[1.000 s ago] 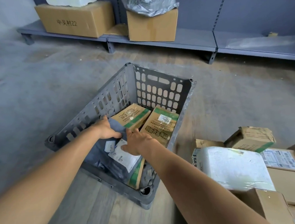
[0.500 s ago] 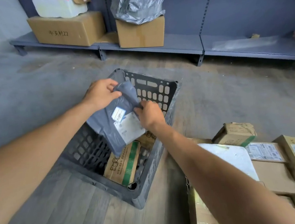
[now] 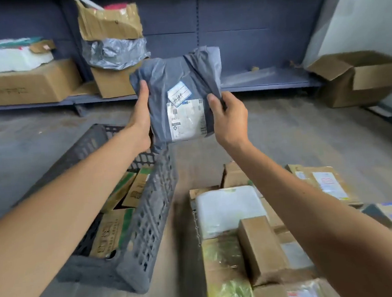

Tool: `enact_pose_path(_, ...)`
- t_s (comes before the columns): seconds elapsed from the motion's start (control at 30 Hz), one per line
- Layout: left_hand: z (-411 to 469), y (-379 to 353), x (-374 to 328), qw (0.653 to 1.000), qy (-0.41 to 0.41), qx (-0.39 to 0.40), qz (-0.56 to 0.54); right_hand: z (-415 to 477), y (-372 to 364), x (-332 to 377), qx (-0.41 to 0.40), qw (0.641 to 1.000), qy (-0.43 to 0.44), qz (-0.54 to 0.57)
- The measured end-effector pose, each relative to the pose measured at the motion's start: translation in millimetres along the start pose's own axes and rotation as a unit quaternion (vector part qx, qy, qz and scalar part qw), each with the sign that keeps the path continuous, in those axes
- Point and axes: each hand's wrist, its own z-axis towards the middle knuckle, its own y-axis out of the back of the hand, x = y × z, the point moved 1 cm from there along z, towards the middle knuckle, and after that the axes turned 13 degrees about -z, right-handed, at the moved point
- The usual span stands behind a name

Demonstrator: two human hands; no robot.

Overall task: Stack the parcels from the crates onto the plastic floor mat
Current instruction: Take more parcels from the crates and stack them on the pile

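Underfoot we see a grey concrete floor (image 3: 306,128) running to dark blue metal shelving (image 3: 251,26) at twelve o'clock. At seven sits a dark grey perforated plastic crate (image 3: 151,245); at five, a pile of brown cardboard parcels (image 3: 261,244). Raised at twelve, the grey plastic mailer parcel (image 3: 180,79) is gripped by our left hand (image 3: 141,119) and pinched by our right hand (image 3: 229,120).

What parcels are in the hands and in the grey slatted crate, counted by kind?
Grey plastic mailer bag, gripped by left hand and right hand: 1
Green-striped cardboard boxes visible in the grey plastic crate: 3
Total: 4
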Motion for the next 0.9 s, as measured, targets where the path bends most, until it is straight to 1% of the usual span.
enact_pose_path(0.1, -12, -40, 27, 0.997, 0.017, 0.072, -0.033, -2, 48, -20, -0.022, 1.0, -0.011, 0.007)
enact_pose_path(0.17, -19, -69, 48, 0.994, 0.033, 0.1, -0.039, -3, 78, -40, -0.028, 0.999, -0.037, 0.012)
enact_pose_path(0.3, -39, -127, 85, 0.994, 0.038, 0.1, -0.017, -1, 135, -75, -0.056, 0.994, -0.046, -0.077)
enact_pose_path(0.4, -54, -167, 108, 0.995, 0.033, 0.092, -0.007, -3, 161, -101, -0.04, 0.987, -0.109, -0.114)
enact_pose_path(0.47, -60, -188, 127, 0.994, 0.034, 0.104, 0.006, -9, 174, -116, -0.022, 0.981, -0.148, -0.127)
enact_pose_path(0.57, -64, -208, 160, 0.99, 0.083, 0.111, -0.001, -17, 192, -128, 0.002, 0.97, -0.232, -0.071)
enact_pose_path(0.63, -70, -214, 177, 0.991, 0.095, 0.096, 0.006, -22, 205, -134, 0.063, 0.96, -0.27, -0.046)
enact_pose_path(0.7, -77, -218, 192, 0.991, 0.095, 0.095, 0.027, -30, 215, -148, 0.131, 0.951, -0.276, -0.041)
enact_pose_path(0.77, -83, -221, 205, 0.988, 0.108, 0.097, 0.049, -42, 223, -163, 0.198, 0.931, -0.306, -0.017)
enact_pose_path(0.8, -86, -221, 211, 0.985, 0.13, 0.094, 0.057, -46, 226, -171, 0.215, 0.919, -0.331, 0.01)
enact_pose_path(0.9, -99, -223, 221, 0.971, 0.202, 0.112, 0.068, -58, 236, -187, 0.206, 0.887, -0.386, 0.149)
